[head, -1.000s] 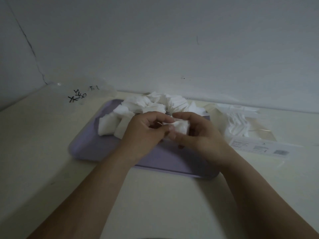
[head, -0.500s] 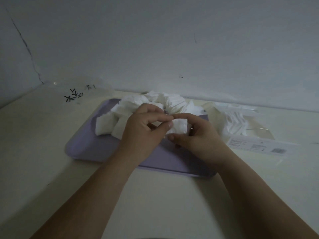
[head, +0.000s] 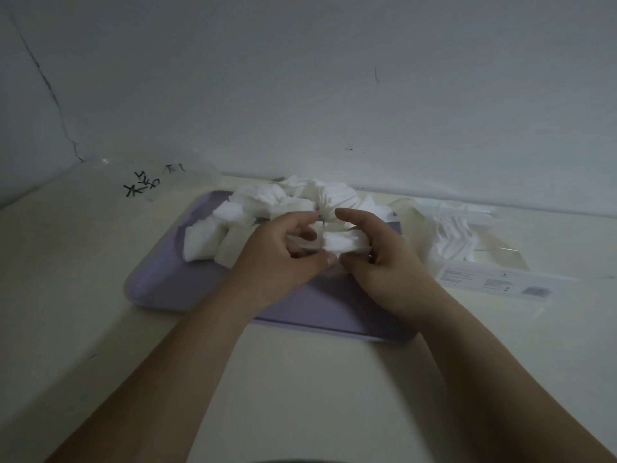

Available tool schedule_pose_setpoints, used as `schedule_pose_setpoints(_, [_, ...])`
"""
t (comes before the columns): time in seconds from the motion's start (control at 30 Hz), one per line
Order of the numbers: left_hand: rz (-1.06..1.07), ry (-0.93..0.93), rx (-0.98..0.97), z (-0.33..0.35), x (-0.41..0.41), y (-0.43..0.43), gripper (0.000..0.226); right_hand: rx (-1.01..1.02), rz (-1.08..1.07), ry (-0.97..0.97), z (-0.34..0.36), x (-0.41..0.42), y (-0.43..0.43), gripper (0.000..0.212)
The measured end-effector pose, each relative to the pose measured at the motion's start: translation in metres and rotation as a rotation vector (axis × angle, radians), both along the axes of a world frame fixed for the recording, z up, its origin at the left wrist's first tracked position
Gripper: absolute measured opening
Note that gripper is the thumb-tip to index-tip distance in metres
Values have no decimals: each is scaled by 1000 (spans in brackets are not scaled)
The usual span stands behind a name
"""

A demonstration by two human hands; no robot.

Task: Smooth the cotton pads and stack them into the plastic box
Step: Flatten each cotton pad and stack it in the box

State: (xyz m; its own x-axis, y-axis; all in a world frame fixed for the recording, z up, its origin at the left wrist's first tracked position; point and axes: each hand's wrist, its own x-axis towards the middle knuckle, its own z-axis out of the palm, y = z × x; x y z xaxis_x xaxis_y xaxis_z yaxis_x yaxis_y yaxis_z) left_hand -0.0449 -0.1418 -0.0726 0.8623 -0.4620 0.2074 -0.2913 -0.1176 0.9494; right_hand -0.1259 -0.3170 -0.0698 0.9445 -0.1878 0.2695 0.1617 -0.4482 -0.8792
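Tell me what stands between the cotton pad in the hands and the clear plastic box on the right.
Nothing visible does. The left hand and right hand pinch the cotton pad over the purple tray. The plastic box lies just right of the tray, with only the tray's low rim between.

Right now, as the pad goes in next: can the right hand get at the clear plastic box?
Probably yes. The plastic box sits just right of the right hand, nothing between them, though that hand and the left hand both pinch a cotton pad.
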Motion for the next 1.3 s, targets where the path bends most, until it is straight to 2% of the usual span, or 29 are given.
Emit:
schedule_pose_setpoints(0.07, [-81,-2,-32,-5,0,-1,43,-45,2,-15,-1,0,1,60])
schedule_pose_setpoints(0.17, [-39,-53,15,-7,0,-2,20,-32,22,6,-3,2,3,67])
schedule_pose_setpoints(0.3, [-51,-114,161,-9,4,2,19,281,-1,103,-5,4,5,62])
schedule_pose_setpoints(0.4, [-62,-141,221,-7,3,1,17,265,-78,97,-7,6,10,38])
schedule_pose_setpoints(0.47, [-56,-116,195,-7,2,-1,17,250,-94,83,-8,7,14,32])
schedule_pose_setpoints(0.63, [-68,-132,234,-13,-2,-6,13,354,-52,113,-6,8,24,39])
schedule_pose_setpoints(0.7, [-51,-167,260,-11,-3,-5,11,506,-1,133,-4,8,24,40])
schedule_pose_setpoints(0.77, [-23,-217,266,-4,-2,-3,4,635,74,135,0,5,21,52])
schedule_pose_setpoints(0.83, [14,-206,263,3,-2,2,8,474,70,95,0,3,19,59])
schedule_pose_setpoints(0.9, [15,-158,250,9,-1,7,10,231,-15,52,-4,3,18,50])
schedule_pose_setpoints(0.93, [33,-143,246,12,0,9,14,180,-53,38,-5,4,18,44])
schedule_pose_setpoints(1.0, [167,-178,318,19,5,18,26,152,-121,43,-8,6,17,37])
schedule_pose_setpoints(1.1, [438,-386,720,35,10,41,29,164,-172,63,-8,4,14,33])
schedule_pose_setpoints(1.2, [423,-357,944,34,15,56,29,190,-185,65,-11,6,14,30])
schedule_pose_setpoints(1.3, [359,-338,936,25,15,53,19,183,-192,53,-11,6,15,29])
